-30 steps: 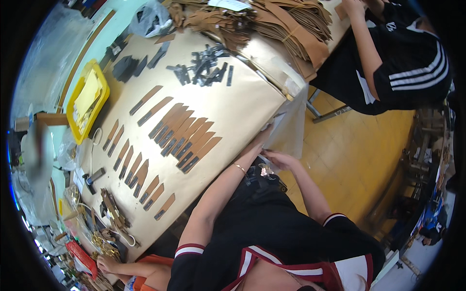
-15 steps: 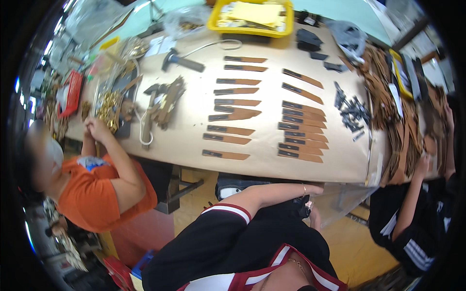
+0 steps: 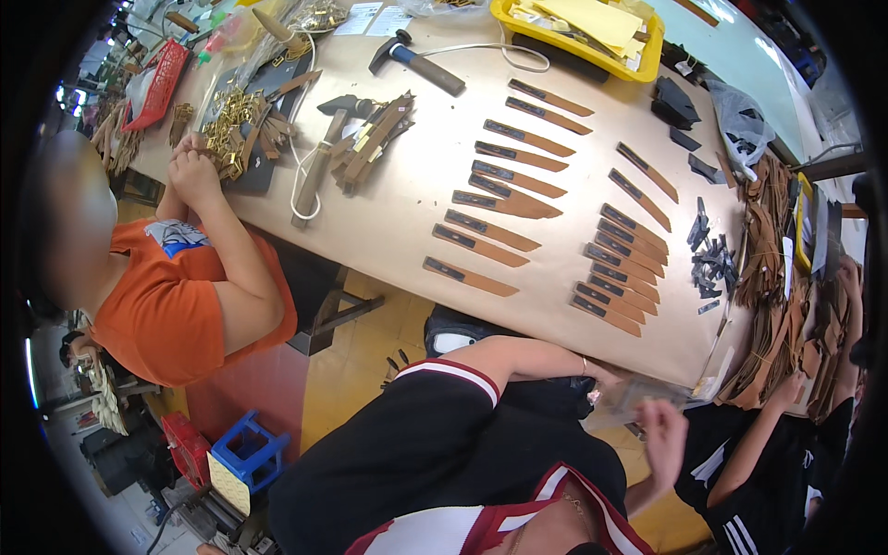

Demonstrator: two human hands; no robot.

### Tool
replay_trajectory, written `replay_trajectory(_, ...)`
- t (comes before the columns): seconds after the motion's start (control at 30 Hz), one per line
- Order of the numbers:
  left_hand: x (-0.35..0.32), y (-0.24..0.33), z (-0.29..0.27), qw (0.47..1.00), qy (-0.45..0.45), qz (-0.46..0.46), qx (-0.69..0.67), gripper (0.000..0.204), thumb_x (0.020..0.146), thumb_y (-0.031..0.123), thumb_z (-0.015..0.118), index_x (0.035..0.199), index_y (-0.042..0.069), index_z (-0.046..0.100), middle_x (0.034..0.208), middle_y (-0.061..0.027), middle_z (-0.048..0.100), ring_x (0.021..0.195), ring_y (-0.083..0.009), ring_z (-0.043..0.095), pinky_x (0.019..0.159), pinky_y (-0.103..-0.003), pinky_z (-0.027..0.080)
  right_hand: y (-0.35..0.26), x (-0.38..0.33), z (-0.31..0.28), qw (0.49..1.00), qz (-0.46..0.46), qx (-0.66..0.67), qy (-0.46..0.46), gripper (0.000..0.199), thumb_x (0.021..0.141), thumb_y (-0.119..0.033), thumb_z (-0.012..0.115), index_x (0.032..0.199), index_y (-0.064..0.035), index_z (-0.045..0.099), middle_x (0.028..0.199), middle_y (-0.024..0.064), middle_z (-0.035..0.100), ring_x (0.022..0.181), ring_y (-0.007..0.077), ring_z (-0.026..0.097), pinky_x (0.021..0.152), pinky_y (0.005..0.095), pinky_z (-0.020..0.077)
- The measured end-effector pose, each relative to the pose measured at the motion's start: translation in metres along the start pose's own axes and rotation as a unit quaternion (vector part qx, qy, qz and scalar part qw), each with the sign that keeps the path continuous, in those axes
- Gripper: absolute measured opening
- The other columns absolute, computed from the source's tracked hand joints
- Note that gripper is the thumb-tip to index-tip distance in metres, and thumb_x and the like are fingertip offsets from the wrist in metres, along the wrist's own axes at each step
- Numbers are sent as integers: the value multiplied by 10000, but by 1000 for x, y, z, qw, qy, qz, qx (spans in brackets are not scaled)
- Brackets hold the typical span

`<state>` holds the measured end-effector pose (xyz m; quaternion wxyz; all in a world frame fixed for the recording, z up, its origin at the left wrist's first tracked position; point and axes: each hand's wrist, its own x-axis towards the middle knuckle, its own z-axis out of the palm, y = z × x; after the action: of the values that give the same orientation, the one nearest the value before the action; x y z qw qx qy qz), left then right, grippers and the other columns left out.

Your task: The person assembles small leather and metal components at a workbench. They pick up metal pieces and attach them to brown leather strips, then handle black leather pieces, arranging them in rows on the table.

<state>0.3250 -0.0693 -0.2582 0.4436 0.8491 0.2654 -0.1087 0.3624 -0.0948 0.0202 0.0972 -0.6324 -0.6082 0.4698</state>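
Observation:
My left hand [image 3: 606, 383] is low at the table's front edge, beside a clear plastic sheet [image 3: 634, 398]. Its fingers are blurred against the plastic, so I cannot make out their grip. Just right of it my right hand [image 3: 662, 433] is raised, fingers loosely bent and apart, with nothing visible in them. Beyond my hands, brown leather strips with black ends lie on the table in two columns, a left column [image 3: 513, 199] and a right column [image 3: 629, 250]. Small black pieces [image 3: 714, 264] are heaped to their right.
Two hammers, one dark-headed [image 3: 421, 67] and one wooden-handled [image 3: 319, 171], lie left of the strips. A yellow tray [image 3: 657, 55] stands at the back. Brown strap bundles [image 3: 763, 240] hang at right. A person in orange [image 3: 199, 305] handles gold hardware; another person [image 3: 740, 462] works at right.
My view has swung, so the table sits tilted and lies lower to the right. My right hand has come up from below beside my left hand, which has moved slightly.

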Motion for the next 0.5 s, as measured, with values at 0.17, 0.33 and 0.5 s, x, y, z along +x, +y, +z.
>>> replay_trajectory(0.17, -55, 19, -48, 993, 28, 97, -65, 462, 899, 252, 618, 1235, -60, 555, 1074, -240, 664, 1024, -366, 633, 910, -445, 475, -107, 67, 4, 976, -199, 7, 91, 74, 884, -22, 639, 900, 48, 623, 758, 74, 610, 716, 142, 552, 691, 266, 439)
replay_trajectory(0.33, -220, 19, -121, 927, 49, 177, -327, 386, 923, 193, 575, 1232, -39, 567, 1139, -274, 640, 1073, -404, 613, 942, -464, 468, -165, 163, 80, 936, -344, -73, 1, 175, 879, -89, 671, 1026, 3, 647, 880, 106, 627, 774, 198, 586, 720, 305, 480)
replay_trajectory(0.5, -395, -1, -141, 857, 408, -67, -309, 306, 963, 179, 538, 1220, 28, 607, 1040, -193, 661, 981, -367, 619, 895, -459, 483, -179, 192, 134, 914, -336, -222, 43, 229, 882, -189, 685, 1046, -40, 625, 978, 117, 622, 880, 284, 616, 778, 387, 470)
